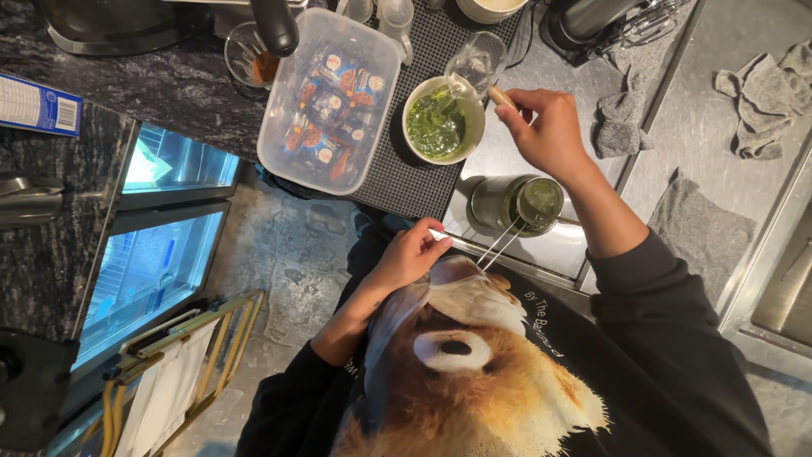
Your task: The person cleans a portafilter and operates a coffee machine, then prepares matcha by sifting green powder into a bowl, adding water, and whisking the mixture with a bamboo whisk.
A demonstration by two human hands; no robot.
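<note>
My right hand (550, 131) grips the pale handle of a small clear glass cup (476, 63), tipped over a white bowl (414, 100) that holds chopped green herbs in liquid. My left hand (406, 254) pinches long metal tweezers (499, 241). Their tips reach into the mouth of a metal tumbler (495, 203) with green liquid inside, standing on the steel counter just below the bowl.
A clear plastic tub (275, 127) of wrapped snacks sits on a black ridged mat (406, 182) left of the bowl. Grey cloths (761, 85) (702, 228) lie on the steel counter at right. A dark stone counter (169, 85) and glass-door fridge (161, 245) stand at left.
</note>
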